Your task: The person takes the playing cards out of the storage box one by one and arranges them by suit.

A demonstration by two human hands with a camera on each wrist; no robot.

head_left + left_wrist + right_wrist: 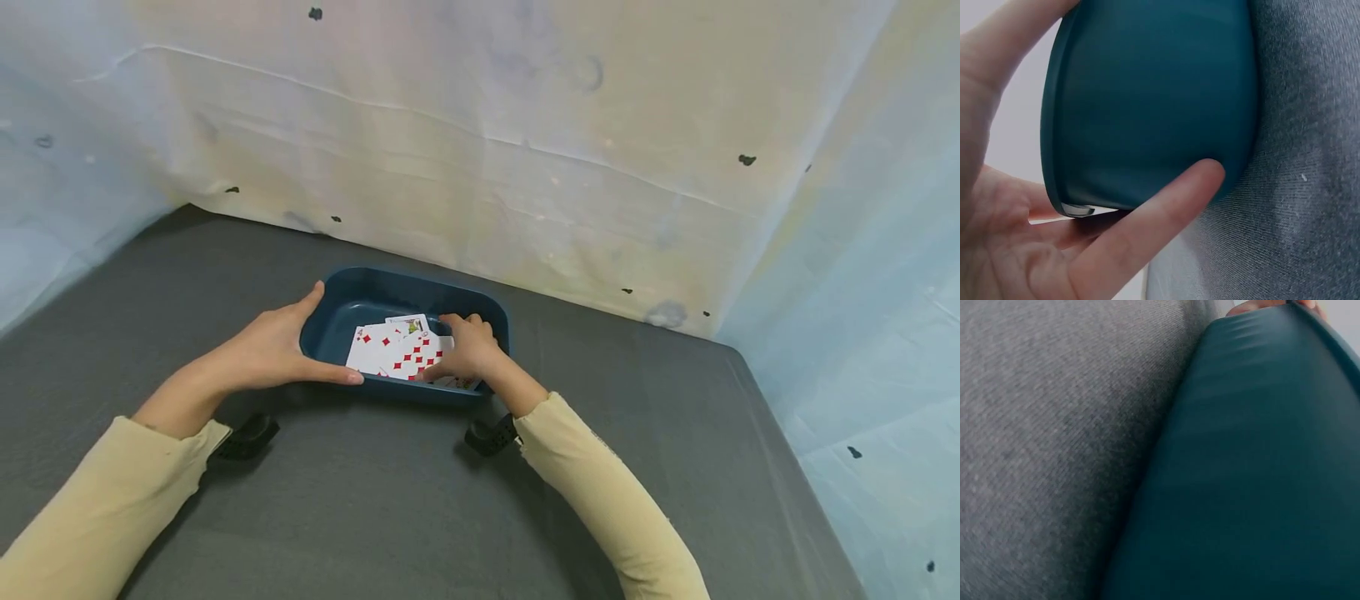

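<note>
A dark blue rectangular plastic bin [378, 287] stands on the grey surface, with several playing cards [375, 346] lying spread inside. Red diamonds show on the face-up cards, and one at the back is a picture card. My left hand [273, 346] grips the left end of the bin, thumb along the near rim; in the left wrist view its fingers [1166, 212] lie against the bin wall [1154, 106]. My right hand [468, 350] reaches into the right end of the bin, thumb and fingers holding cards there. The bin wall [1260, 462] hides that hand in the right wrist view.
The grey fabric-covered table [390, 500] extends around the bin. Behind it hangs a pale draped sheet [487, 150] with dark spots, and bluish sheets [885, 375] close off the sides. Black wrist devices [491, 435] sit under both sleeves.
</note>
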